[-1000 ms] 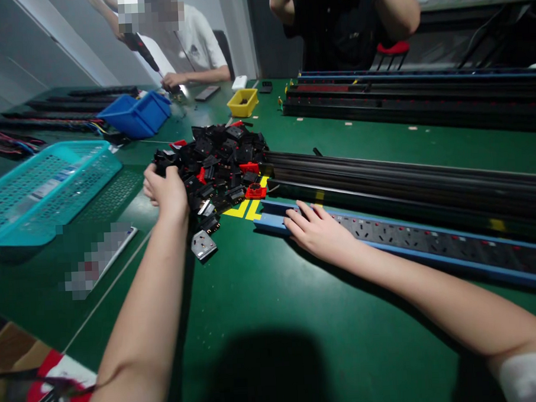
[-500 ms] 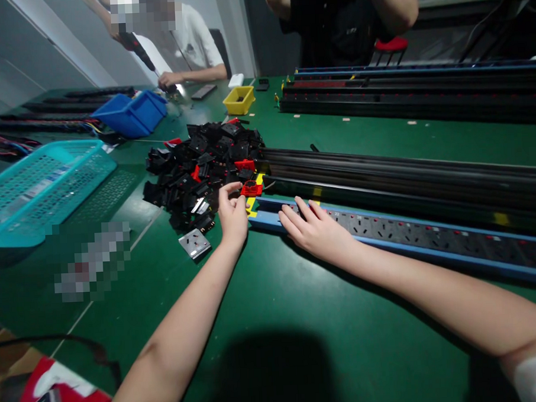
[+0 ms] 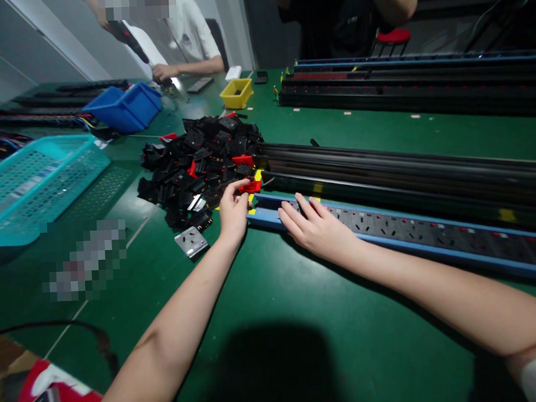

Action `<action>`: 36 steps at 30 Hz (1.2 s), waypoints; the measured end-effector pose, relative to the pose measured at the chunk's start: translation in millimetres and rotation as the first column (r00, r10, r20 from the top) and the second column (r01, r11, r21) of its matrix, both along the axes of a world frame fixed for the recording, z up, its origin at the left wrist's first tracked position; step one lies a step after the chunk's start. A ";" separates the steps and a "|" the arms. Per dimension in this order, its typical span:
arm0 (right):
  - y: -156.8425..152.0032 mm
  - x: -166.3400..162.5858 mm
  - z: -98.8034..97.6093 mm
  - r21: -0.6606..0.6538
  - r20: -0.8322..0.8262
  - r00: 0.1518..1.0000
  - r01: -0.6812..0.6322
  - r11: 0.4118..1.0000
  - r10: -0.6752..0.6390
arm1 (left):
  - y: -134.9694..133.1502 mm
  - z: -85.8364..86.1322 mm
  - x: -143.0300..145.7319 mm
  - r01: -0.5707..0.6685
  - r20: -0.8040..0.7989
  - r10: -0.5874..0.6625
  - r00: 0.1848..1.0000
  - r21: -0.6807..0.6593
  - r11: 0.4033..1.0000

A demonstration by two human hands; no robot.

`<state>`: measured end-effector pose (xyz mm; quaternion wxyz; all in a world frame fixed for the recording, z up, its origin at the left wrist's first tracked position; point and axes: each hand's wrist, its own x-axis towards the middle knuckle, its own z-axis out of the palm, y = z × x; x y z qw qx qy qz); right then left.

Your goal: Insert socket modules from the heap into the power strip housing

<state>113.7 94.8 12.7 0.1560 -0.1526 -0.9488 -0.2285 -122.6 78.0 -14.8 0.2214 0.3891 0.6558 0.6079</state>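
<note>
My left hand (image 3: 235, 213) is at the near-left end of a long blue channel (image 3: 265, 216). Its index finger and thumb close on a small red plastic piece (image 3: 251, 186), partly covered by the fingertips. My right hand (image 3: 316, 228) lies over the channel with fingers spread, the tips resting on the black socket modules (image 3: 387, 225) seated in a row inside it. Part of that row is hidden under the palm. A short stretch of channel between my hands shows a dark interior. Yellow tape marks the channel's left end.
A heap of loose black modules (image 3: 195, 162) sits left of the channel, with one grey socket plate (image 3: 190, 242) apart. Black rails (image 3: 382, 166) lie behind. Turquoise basket (image 3: 40, 181), blue bin (image 3: 124, 109) and yellow bin (image 3: 237, 94) stand around. Two people work across the table.
My left index finger has moved right onto the red piece, which now appears tilted. My right hand stays on the modules. The view has shifted slightly.
</note>
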 end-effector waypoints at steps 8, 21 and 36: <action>-0.4 0.2 1.2 -0.003 0.016 1.000 -0.003 1.000 0.003 | 1.7 -7.5 -4.1 0.020 -0.012 -0.020 1.000 0.000 1.000; -0.5 1.1 1.5 -0.042 0.018 1.000 0.001 0.999 -0.001 | 3.5 -12.8 -7.7 0.040 -0.018 -0.040 0.999 -0.002 0.999; -0.8 1.0 1.1 -0.053 0.019 1.000 0.000 0.999 0.001 | 2.2 -10.4 -5.5 0.002 -0.075 0.003 0.997 0.070 0.998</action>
